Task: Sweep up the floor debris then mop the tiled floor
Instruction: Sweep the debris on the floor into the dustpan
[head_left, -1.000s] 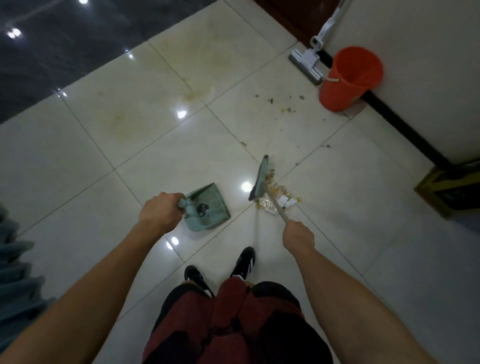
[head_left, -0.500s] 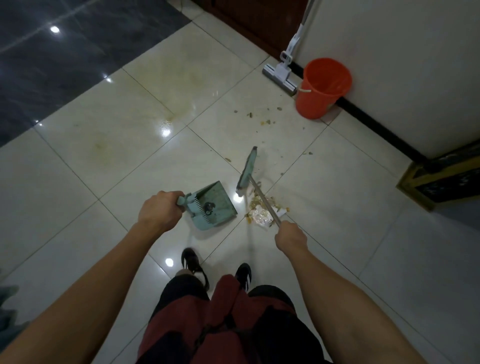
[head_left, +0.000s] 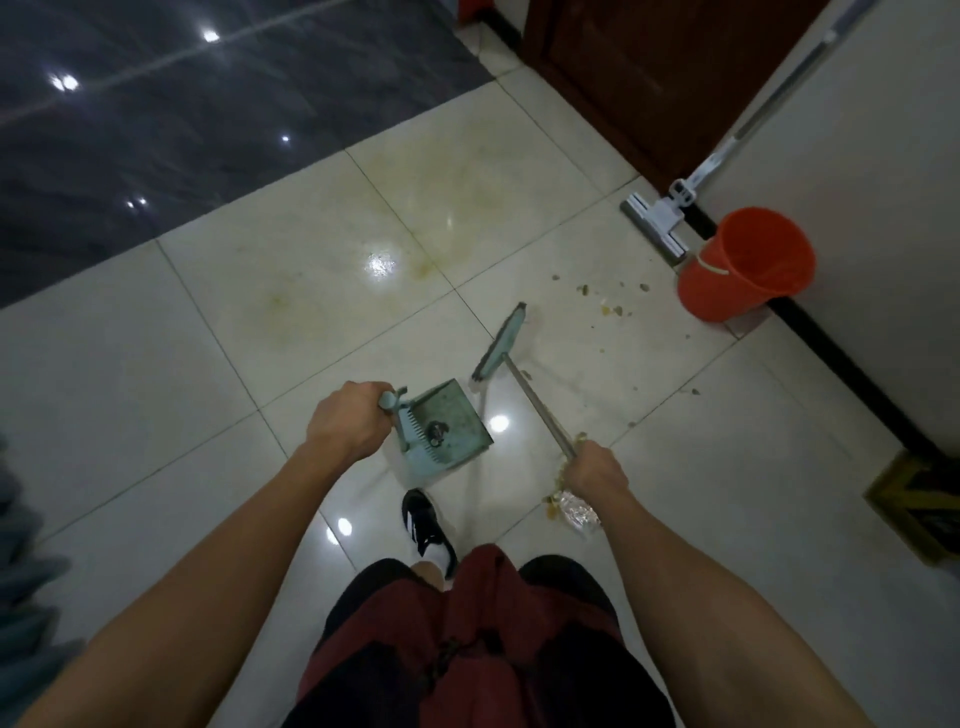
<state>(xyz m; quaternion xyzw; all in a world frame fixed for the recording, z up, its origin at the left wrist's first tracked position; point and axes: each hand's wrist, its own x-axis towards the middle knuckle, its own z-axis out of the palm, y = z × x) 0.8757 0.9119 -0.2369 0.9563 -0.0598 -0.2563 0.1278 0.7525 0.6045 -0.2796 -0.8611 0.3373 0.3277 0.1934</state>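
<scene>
My left hand (head_left: 347, 427) grips the handle of a teal dustpan (head_left: 444, 427) that holds a small dark clump. My right hand (head_left: 595, 468) grips the thin metal handle of a teal broom (head_left: 500, 341), whose head is out in front of the dustpan. A swept pile of debris with a clear wrapper (head_left: 574, 512) lies on the cream tiles under my right wrist, partly hidden by it. Loose crumbs (head_left: 608, 304) are scattered further out, near an orange bucket (head_left: 748, 262). A flat mop (head_left: 660, 221) leans against the wall behind the bucket.
A white wall with a black skirting strip (head_left: 852, 374) runs along the right. A dark wooden door (head_left: 649, 78) is at the top. Dark floor (head_left: 182, 114) borders the tiles at the upper left. A dark box with gold edges (head_left: 919, 499) sits at the right. My black shoe (head_left: 423, 525) is below the dustpan.
The broom head has moved away from the swept pile towards the scattered crumbs. The view has shifted forward, so the pile now lies under my right wrist. The dustpan stays in my left hand.
</scene>
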